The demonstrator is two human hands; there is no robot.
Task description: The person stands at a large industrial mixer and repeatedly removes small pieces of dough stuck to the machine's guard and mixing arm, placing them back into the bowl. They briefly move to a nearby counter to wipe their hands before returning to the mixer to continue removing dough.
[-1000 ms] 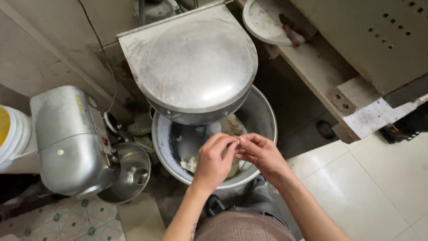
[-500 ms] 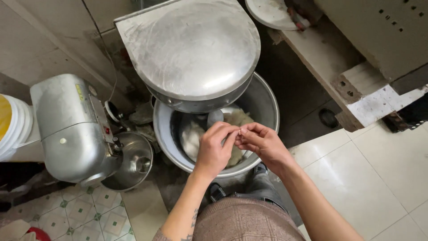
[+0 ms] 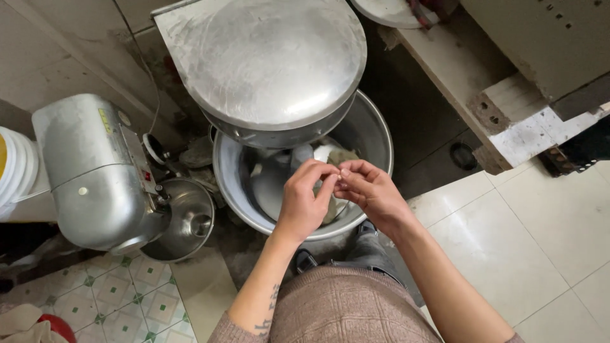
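My left hand (image 3: 305, 203) and my right hand (image 3: 372, 190) meet fingertip to fingertip above the rim of a large steel mixer bowl (image 3: 375, 130). The fingers pinch together at one small spot; whether a bit of dough is between them I cannot tell. Pale dough (image 3: 333, 152) lies inside the bowl under the mixer's round steel head (image 3: 273, 60), which hangs over the bowl's far half.
A smaller steel stand mixer (image 3: 95, 171) with its own little bowl (image 3: 184, 222) stands at the left. A white bucket (image 3: 16, 165) is at the far left. A wooden bench (image 3: 457, 76) runs at the upper right. Pale floor tiles (image 3: 546, 222) spread to the right.
Both hands stayed joined over the bowl and kept working at the fingertips. The view has shifted slightly, bringing the bowl and hands closer.
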